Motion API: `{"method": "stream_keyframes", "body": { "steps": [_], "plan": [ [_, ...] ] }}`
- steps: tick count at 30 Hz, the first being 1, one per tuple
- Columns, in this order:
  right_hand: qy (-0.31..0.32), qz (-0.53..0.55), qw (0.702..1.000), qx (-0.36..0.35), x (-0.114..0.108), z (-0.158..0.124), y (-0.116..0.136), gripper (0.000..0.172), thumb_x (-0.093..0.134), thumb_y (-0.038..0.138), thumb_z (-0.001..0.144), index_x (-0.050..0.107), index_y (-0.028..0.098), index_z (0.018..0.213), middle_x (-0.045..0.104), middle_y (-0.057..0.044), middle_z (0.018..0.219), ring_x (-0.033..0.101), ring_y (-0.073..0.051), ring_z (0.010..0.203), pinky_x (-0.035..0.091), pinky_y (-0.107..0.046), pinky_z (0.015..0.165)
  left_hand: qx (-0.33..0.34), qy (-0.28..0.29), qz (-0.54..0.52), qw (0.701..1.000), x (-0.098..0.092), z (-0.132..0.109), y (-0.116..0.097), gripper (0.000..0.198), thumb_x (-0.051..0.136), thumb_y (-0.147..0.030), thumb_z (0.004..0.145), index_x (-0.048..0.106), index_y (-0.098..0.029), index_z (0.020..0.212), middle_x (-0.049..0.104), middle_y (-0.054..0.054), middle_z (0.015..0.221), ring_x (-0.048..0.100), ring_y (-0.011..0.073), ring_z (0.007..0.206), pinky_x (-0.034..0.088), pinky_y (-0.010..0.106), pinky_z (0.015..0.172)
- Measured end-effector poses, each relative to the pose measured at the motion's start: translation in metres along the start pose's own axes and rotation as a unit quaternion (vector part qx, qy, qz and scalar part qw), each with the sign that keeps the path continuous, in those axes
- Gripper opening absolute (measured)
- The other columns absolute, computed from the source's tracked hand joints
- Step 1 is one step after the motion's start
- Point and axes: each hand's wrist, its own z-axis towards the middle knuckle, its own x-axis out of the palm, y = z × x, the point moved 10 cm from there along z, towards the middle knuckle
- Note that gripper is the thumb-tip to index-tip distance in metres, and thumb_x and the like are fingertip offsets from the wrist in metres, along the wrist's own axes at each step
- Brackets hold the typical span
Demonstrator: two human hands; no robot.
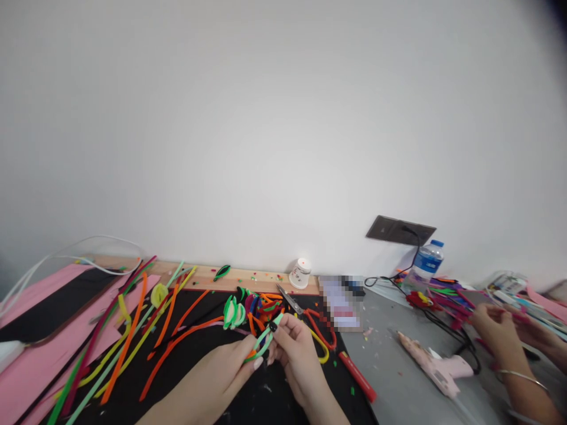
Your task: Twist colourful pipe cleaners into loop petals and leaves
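Observation:
Low in the centre of the head view, my left hand [237, 360] pinches light green pipe cleaners [264, 342] with a bit of orange beside them. My right hand [295, 348] is closed on their upper end, where a small black piece shows at the fingertips. Just beyond the hands lie a coiled green-and-white pipe cleaner shape [233, 313] and a bundle of orange, blue and purple pipe cleaners [264, 305]. Scissors with red handles [318, 321] rest to the right of my right hand, blades pointing toward the wall.
Long loose pipe cleaners [144, 336] spread leftward over pink sheets [53, 378] and a dark phone [57, 301]. A white cup [300, 273] stands by the wall. Rightward are a red stick [358, 376], a glue gun [436, 363], a bottle [427, 262] and another person's hands [496, 330].

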Motion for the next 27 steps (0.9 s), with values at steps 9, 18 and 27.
{"method": "stream_keyframes", "body": {
  "steps": [9,18,27],
  "plan": [
    [-0.011,-0.002,1.0,-0.007,-0.002,-0.001,0.002,0.017,0.067,0.025,0.072,0.056,0.012,0.07,0.058,0.001,0.051,0.052,-0.007,0.039,0.044,-0.017,0.041,-0.016,-0.027,0.083,0.996,0.005,0.004,0.022,0.024,0.028,-0.022,0.088,0.049,-0.021,0.077,0.061,0.002,0.074,0.057,0.0168,0.065,0.039,0.022,0.058],
    [-0.021,-0.013,0.999,-0.024,-0.007,0.0,0.004,0.018,0.07,0.024,0.069,0.059,0.012,0.075,0.059,0.001,0.05,0.054,-0.008,0.039,0.044,-0.017,0.041,-0.001,-0.052,0.089,0.995,0.002,0.005,0.022,0.029,0.025,-0.025,0.09,0.046,-0.021,0.071,0.056,0.0,0.067,0.054,0.015,0.06,0.036,0.021,0.055],
    [-0.035,-0.021,0.999,-0.035,-0.011,0.001,0.006,0.02,0.071,0.026,0.068,0.056,0.013,0.069,0.06,0.001,0.047,0.052,-0.009,0.037,0.044,-0.018,0.04,0.011,-0.06,0.072,0.996,0.0,0.004,0.018,0.03,0.028,-0.027,0.09,0.049,-0.021,0.069,0.056,-0.002,0.067,0.052,0.0142,0.062,0.035,0.021,0.057]
  ]
}}
